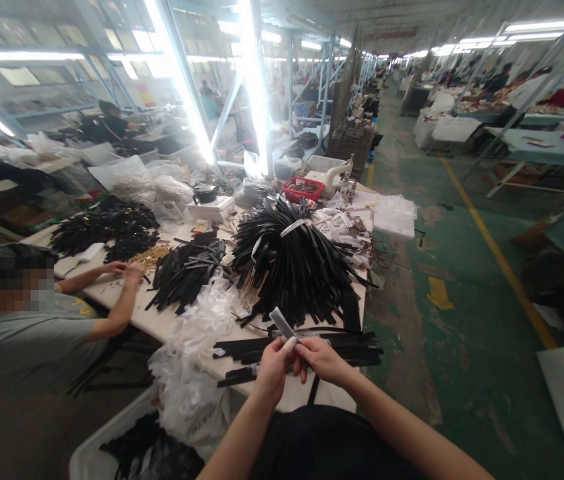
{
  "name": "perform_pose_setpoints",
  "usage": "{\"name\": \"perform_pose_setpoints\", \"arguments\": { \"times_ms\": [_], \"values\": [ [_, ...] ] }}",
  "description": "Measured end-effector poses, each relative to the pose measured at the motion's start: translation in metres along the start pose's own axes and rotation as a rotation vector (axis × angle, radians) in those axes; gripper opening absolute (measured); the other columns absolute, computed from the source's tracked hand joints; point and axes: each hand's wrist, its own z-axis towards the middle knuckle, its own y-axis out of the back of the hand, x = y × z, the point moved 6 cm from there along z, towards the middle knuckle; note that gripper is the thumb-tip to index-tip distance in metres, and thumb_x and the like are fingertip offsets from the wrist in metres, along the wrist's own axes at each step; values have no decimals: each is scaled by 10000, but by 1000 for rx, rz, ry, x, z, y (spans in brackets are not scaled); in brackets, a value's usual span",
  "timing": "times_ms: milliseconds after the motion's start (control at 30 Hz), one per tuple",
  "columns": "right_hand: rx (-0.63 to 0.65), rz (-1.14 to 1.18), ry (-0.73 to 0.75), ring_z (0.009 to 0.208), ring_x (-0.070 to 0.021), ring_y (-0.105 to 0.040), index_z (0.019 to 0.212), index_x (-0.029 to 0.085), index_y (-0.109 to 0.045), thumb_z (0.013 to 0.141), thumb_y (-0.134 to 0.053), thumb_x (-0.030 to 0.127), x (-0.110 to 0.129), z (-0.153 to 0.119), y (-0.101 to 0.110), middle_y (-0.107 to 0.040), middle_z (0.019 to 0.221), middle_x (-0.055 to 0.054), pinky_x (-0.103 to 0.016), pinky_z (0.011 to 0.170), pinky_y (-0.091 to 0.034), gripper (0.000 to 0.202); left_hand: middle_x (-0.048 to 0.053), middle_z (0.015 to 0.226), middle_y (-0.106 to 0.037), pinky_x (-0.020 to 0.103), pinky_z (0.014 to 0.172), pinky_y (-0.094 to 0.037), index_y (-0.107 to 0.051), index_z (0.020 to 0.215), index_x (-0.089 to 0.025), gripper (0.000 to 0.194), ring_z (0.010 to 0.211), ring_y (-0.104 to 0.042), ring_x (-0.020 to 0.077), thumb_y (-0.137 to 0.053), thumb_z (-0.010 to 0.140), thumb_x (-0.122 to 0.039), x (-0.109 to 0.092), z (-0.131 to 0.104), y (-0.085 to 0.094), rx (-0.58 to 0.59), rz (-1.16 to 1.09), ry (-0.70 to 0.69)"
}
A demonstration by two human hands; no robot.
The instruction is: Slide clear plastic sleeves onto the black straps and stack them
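Both of my hands meet over the near end of the table. Between their fingertips they pinch a black strap, whose upper end is covered by a pale, translucent plastic sleeve (282,323). My left hand (276,365) has its thumb on top, with something pale wrapped around the thumb. Touching it from the right is my right hand (319,360), fingers closed on the same strap. A dark length hangs below the hands. Flat black straps (347,345) lie just beyond, and behind them spreads a big bundle of black straps (297,260) with a white tie.
Crumpled clear plastic sleeves (202,327) heap at the left edge of the table (155,323). A co-worker (37,340) sits left, hands near small gold pieces (149,254). Farther back stand a red basket (303,189) and a white box (211,208). A green-floored aisle (412,320) runs along the right.
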Motion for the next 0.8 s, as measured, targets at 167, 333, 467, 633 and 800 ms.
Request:
{"name": "perform_pose_setpoints", "arguments": {
  "times_ms": [167, 333, 467, 633, 800],
  "values": [
    [-35, -191, 144, 652, -180, -665, 863, 153, -642, 950, -552, 528, 23, -6, 1, -704, 734, -43, -288, 635, -505, 395, 25, 782, -712, 225, 672, -526, -685, 810, -142, 301, 681, -662, 126, -882, 678, -327, -35, -3, 10, -142, -78, -170],
    [-132, -273, 166, 475, -126, -536, 776, 181, -595, 1002, -481, 519, 37, -10, -1, -635, 645, -11, -241, 487, -414, 422, 7, 773, -698, 214, 661, -520, -675, 811, -152, 263, 648, -624, 106, -846, 732, -336, -50, -16, 0, -142, 16, -294],
    [-140, -291, 242, 515, -125, -546, 763, 181, -597, 1017, -471, 484, 55, -14, -6, -617, 657, -7, -237, 516, -431, 416, -4, 684, -658, 231, 577, -499, -679, 815, -150, 242, 540, -559, 104, -801, 786, -357, -43, -27, -15, -25, 163, -249],
    [-73, -358, 181, 494, -123, -521, 856, 174, -643, 1012, -485, 421, 58, -14, -3, -617, 635, 1, -235, 508, -417, 332, -6, 775, -692, 218, 733, -507, -668, 789, -169, 246, 729, -636, 122, -835, 744, -344, -68, -23, 0, -233, 44, -444],
    [-132, -424, 208, 485, -109, -504, 769, 173, -597, 1016, -475, 394, 63, -6, 10, -600, 609, 5, -217, 488, -372, 354, 32, 778, -707, 247, 654, -503, -717, 841, -143, 278, 663, -636, 141, -835, 739, -373, -41, -10, -16, -53, 135, -253]
  ]
}}
